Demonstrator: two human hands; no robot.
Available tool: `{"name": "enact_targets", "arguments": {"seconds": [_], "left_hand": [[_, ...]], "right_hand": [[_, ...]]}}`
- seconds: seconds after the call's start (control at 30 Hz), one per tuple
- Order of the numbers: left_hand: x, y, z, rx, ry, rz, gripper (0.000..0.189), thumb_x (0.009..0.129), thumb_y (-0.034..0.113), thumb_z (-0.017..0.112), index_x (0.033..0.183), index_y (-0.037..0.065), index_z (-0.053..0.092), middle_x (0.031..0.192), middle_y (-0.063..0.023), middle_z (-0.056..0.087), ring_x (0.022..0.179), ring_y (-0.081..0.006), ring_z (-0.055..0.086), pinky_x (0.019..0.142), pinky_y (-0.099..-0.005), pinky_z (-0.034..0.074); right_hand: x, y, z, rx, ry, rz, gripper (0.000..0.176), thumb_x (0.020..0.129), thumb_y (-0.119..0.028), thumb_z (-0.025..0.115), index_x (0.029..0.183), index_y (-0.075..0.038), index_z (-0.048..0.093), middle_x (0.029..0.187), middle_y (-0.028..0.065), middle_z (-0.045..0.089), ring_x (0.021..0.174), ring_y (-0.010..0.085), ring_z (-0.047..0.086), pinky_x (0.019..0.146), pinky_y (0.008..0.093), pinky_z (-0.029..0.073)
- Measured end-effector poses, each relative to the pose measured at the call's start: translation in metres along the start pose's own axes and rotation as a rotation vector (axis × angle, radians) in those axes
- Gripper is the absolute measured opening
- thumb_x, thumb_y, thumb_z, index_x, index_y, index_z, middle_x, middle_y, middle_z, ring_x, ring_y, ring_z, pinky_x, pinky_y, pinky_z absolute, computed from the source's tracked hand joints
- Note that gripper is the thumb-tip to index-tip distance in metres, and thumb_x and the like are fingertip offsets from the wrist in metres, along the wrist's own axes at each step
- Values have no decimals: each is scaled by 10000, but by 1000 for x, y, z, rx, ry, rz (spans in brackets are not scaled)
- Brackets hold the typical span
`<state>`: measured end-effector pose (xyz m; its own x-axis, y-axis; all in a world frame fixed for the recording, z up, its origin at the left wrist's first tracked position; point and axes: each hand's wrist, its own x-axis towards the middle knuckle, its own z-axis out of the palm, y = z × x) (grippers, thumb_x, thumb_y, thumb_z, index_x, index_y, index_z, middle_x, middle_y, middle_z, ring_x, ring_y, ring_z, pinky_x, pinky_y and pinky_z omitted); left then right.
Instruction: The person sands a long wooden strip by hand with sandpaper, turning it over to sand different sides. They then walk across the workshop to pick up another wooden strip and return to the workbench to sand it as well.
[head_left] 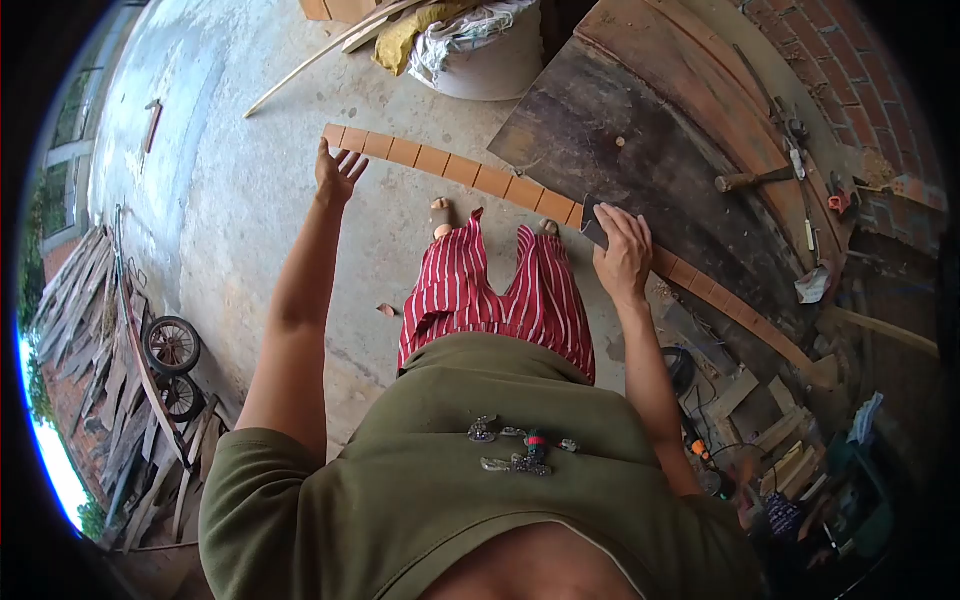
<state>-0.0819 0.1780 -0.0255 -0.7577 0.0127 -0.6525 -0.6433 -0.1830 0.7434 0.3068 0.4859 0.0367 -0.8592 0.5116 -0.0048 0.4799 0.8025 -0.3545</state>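
The long wooden strip [450, 167], ruled across with thin dark lines, runs in front of me from my left side, past my feet [440, 215], and on beyond my right hand. My left fingers [354, 166] are open and spread, palm up, just below its far left end, with the thumb up against that end. My right fingers [617, 222] are bent and closed over a dark pad [592, 222], which sits across the strip, so the wood shows on both sides of my grip. To the right, the strip passes over the edge of a large dark board [620, 120]. A hammer [754, 180] lies farther off, well apart from my right fingers.
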Motion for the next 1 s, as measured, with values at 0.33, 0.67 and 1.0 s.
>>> {"name": "enact_targets", "arguments": {"seconds": [0.33,0.67,1.0], "left_hand": [[80,40,-21,162,-326,-160,494,982,369,555,1269,-19,449,1280,-234,519,1188,-387,545,1010,-459,509],[88,56,-5,181,-490,-284,425,994,316,536,1255,-10,458,1194,-219,550,1149,-366,578,1019,-445,505],[97,42,15,230,-663,-410,367,1016,294,494,1224,-7,464,1155,-198,542,1064,-311,595,1002,-410,514]], "right_hand": [[-16,5,-5,-256,130,915,375,847,-88,572,1208,-124,664,1301,47,624,1187,298,592,981,411,489],[61,-205,100,105,226,55,602,795,30,634,1380,-35,503,1402,135,526,1320,303,478,1140,424,365],[56,-164,98,-187,318,653,729,855,-42,643,1499,-40,300,1561,149,296,1428,329,310,1182,476,249]]}}
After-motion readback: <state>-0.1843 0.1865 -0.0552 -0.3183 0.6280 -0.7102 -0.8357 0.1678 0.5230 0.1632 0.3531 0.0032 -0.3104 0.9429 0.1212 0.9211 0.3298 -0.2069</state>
